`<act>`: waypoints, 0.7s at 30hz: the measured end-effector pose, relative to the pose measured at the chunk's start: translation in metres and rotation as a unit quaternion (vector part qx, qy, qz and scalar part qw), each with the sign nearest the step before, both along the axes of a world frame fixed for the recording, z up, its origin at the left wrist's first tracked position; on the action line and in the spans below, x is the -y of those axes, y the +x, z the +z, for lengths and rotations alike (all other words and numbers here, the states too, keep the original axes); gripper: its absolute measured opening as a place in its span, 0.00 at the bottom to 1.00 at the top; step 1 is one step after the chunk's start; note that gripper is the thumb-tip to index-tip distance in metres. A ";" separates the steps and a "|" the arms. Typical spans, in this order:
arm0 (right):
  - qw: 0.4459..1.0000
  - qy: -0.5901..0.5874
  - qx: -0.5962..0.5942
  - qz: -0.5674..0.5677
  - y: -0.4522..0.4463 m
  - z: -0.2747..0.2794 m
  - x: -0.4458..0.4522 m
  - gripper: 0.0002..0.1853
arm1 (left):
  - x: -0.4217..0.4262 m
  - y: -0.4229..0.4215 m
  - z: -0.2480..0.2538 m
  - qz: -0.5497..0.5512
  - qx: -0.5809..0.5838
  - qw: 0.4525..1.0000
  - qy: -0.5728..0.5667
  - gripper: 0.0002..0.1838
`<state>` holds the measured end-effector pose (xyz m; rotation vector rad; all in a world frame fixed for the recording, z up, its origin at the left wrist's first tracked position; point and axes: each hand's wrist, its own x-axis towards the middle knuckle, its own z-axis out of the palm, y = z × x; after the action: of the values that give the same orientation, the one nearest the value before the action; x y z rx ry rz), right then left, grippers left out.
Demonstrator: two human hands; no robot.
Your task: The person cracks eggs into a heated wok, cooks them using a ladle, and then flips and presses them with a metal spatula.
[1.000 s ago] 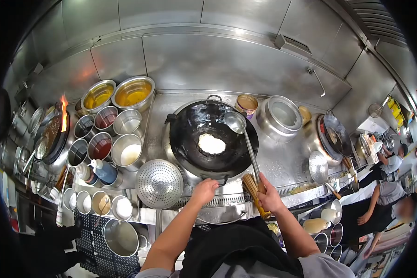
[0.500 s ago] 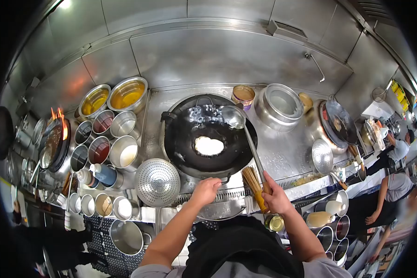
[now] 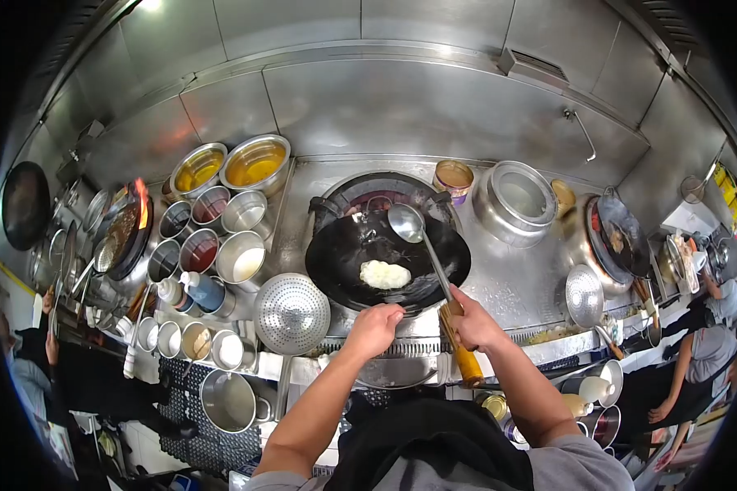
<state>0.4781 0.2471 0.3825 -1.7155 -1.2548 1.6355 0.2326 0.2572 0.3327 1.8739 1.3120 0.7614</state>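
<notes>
The black wok [image 3: 336, 263] sits toward the near side of the burner [image 3: 374, 185], whose back part shows beyond the rim. The left hand [image 3: 373, 329] has its fingers curled tight at the wok's near edge; whether they grip a loop handle or the bare rim is hard to tell, as the hand covers it. The right hand's [image 3: 475, 326] fingers wrap the end of the ladle [image 3: 407, 222], its bowl over the far wall of the wok. The wok should be heavy, stiff and slick inside (likely hot too), best held by a near-side handle. The white, egg-like food [image 3: 385, 275] in it looks soft, slippery and easily torn, better scooped from beneath.
</notes>
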 end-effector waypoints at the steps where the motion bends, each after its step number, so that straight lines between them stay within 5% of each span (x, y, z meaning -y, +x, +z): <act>1: 1.000 0.005 -0.026 -0.003 0.001 -0.015 -0.006 0.46 | 0.000 0.001 0.000 0.000 0.006 1.000 0.004 0.11; 7: 0.949 -0.099 -0.278 -0.109 -0.017 -0.023 -0.021 0.44 | 0.009 -0.003 0.004 -0.020 -0.036 0.998 -0.051 0.13; 10: 0.905 -0.135 -0.383 -0.125 -0.008 -0.029 -0.018 0.42 | 0.024 -0.003 -0.034 -0.032 -0.001 0.999 0.004 0.10; 18: 0.966 -0.065 -0.248 -0.019 0.014 0.034 0.037 0.42 | 0.021 -0.002 -0.019 -0.029 -0.015 0.999 -0.031 0.13; 21: 0.996 -0.029 -0.083 -0.002 0.015 0.046 0.047 0.42 | 0.019 -0.001 -0.019 -0.024 -0.020 0.999 -0.028 0.13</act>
<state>0.4930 0.2003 0.4288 -1.5768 -1.1362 1.7878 0.2318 0.2382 0.3137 1.8781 1.2963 0.6584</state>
